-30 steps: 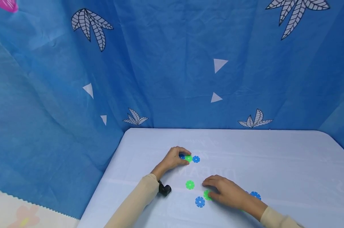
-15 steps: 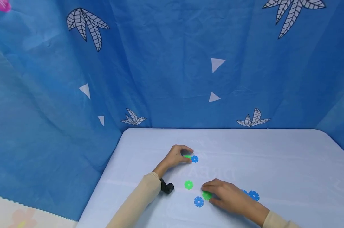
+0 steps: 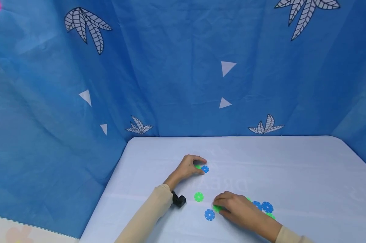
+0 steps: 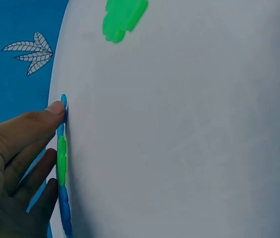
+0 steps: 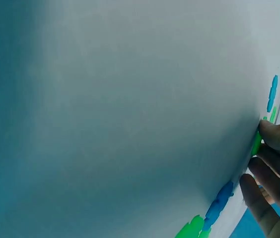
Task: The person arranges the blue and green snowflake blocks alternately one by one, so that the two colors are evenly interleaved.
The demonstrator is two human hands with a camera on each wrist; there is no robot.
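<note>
- Centre of the frame: the left hand [image 3: 187,167] curls its thumb and fingers about a row of discs [image 4: 62,161], blue, green, blue, on the white table [image 3: 292,175].
- The wrist view is nearly edge-on, so whether the three interlock is hard to say.
- Lower centre: the right hand [image 3: 235,207] pinches a green disc [image 3: 217,209]; a blue disc [image 3: 209,214] lies just left.
- Between the hands: a lone green disc [image 3: 198,196].
- Lower right: a blue-and-green cluster [image 3: 267,207], partly hidden.
- Progress: three discs seem lined up; the others remain outside that row.

Discs [image 3: 207,215] — smooth plastic, backdrop [image 3: 176,67] — creased cloth
</note>
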